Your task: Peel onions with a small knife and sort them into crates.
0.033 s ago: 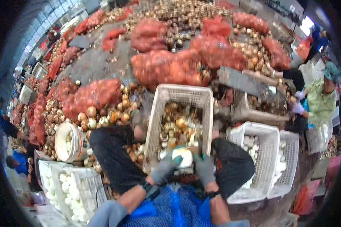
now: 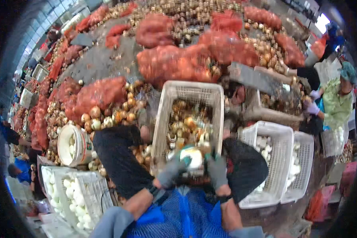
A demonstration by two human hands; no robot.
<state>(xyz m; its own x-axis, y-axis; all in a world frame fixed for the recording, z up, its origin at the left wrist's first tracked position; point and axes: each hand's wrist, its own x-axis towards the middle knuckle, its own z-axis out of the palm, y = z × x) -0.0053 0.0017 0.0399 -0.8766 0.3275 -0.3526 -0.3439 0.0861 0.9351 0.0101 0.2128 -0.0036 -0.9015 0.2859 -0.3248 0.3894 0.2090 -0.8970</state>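
My left hand (image 2: 172, 168), in a grey-and-green glove, is closed on a pale peeled onion (image 2: 193, 158) over the near end of a dirty white plastic crate (image 2: 159, 119) between my knees. My right hand (image 2: 216, 170), gloved alike, is closed beside the onion's right side; what is in its fingers is blurred and I cannot make it out. Inside the crate lie several brown and yellow onions (image 2: 188, 121) with loose skins.
Red mesh sacks (image 2: 170, 65) and loose onions (image 2: 95, 113) cover the floor ahead. A white bucket (image 2: 83, 148) and crates of peeled onions (image 2: 77, 198) stand left; more crates (image 2: 301, 190) stand right. A co-worker (image 2: 337, 99) works at the right; others are at far left.
The whole scene sits slightly higher in the picture than before, as the view has shifted. Both hands stay together around the peeled onion.
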